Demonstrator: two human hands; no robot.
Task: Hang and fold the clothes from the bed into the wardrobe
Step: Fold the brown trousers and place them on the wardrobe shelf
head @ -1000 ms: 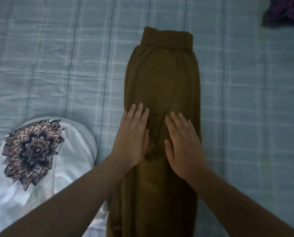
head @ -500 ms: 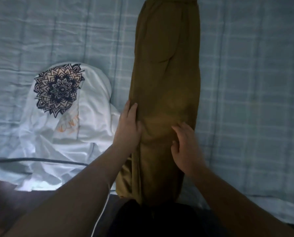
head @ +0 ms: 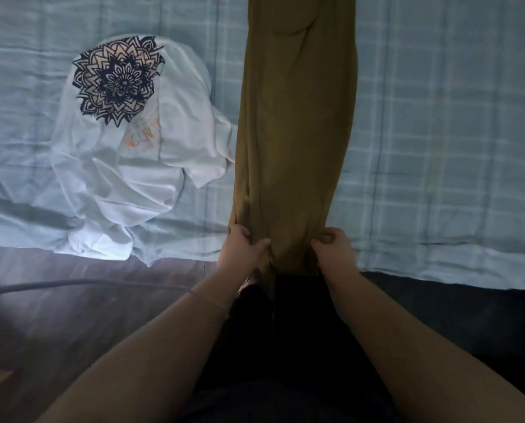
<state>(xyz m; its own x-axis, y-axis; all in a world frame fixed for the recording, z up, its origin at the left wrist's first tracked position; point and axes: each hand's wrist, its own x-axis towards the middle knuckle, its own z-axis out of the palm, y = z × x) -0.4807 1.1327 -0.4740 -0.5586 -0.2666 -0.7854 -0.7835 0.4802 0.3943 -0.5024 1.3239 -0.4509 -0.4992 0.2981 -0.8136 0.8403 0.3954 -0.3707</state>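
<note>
Two-handed hold on olive trousers (head: 294,132), laid lengthwise on bed (head: 438,132): left grip (head: 244,250), right grip (head: 334,251) each pinching near end at bed edge. Crosswise fold not yet made; white mandala T-shirt (head: 139,166) crumpled alongside, untouched. Wardrobe unseen.

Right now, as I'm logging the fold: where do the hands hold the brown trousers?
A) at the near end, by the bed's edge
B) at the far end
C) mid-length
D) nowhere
A: the left hand and right hand each pinch the near end of the brown trousers.
</note>
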